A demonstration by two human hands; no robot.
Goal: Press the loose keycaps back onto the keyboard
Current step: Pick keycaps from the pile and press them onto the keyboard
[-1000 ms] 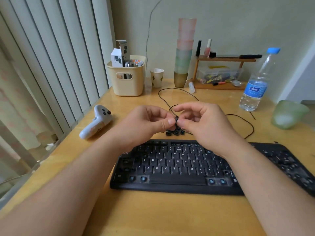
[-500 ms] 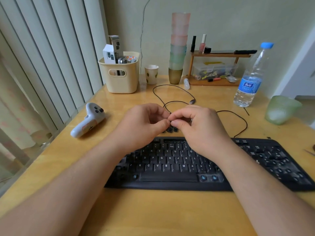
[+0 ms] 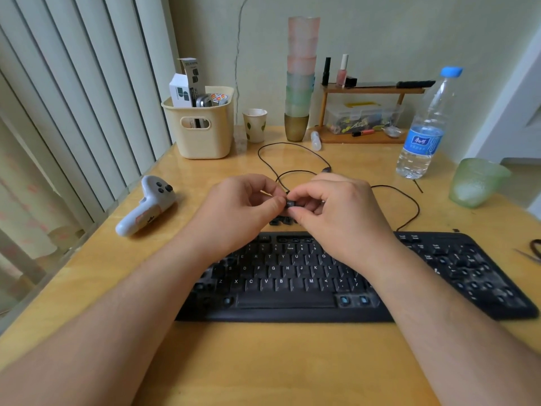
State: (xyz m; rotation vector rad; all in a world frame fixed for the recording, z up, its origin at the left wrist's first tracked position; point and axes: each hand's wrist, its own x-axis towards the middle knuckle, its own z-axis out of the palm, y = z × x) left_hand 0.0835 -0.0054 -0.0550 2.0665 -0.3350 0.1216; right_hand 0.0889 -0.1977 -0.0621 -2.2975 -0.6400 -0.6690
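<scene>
Since the earlier frame, 1 keycap has been turned label-up between the hands, a legend now being shown. The keyboard lies on the table beneath both wrists; bare switches are seen in its bottom row. The left hand and right hand are both pinched on the keycap above the remaining loose keycaps. A slip is judged possible, the small cap being dropped among the cable loops. The controller and bottle stand well apart, unobstructing.

both forearms stretched forward, left hand and right hand curled, fingertips pinching together in the middle
</scene>
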